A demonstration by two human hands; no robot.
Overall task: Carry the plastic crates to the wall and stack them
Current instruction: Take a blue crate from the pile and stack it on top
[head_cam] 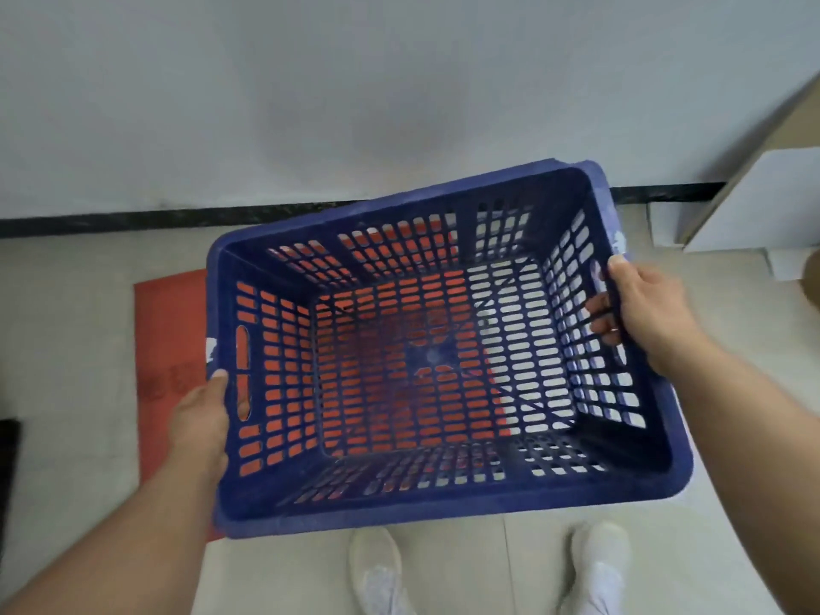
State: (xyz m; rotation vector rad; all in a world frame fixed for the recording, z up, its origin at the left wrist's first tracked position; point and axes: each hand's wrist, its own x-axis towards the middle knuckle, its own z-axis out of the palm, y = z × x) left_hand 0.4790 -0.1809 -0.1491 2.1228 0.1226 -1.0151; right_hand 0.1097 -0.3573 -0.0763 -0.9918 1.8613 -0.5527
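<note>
You've got the blue crate (443,348) up off the floor (66,326), carried in both hands right in front of you, its open top facing up at you and the whole thing tilted a little, its right end sitting higher in the view than its left. Your left hand (202,415) is clamped on the left short side, thumb laid on the rim just beside the handle slot, the other fingers tucked out of sight under or behind the wall. Your right hand (643,304) grips the right short side, thumb over the rim and the fingers (599,312) curled through onto the inside of the slotted wall, a ring showing on one of them. The crate is empty; through its slotted bottom and sides you see a red mat (168,348) lying on the pale tiled floor below, under the left and middle of the crate. The white wall (310,82) stands straight ahead, its dark baseboard (111,219) running along the floor just past the crate's far edge. A white cabinet (763,201) sits off to the right against that wall. Your two white shoes (377,570) show below the crate's near rim.
</note>
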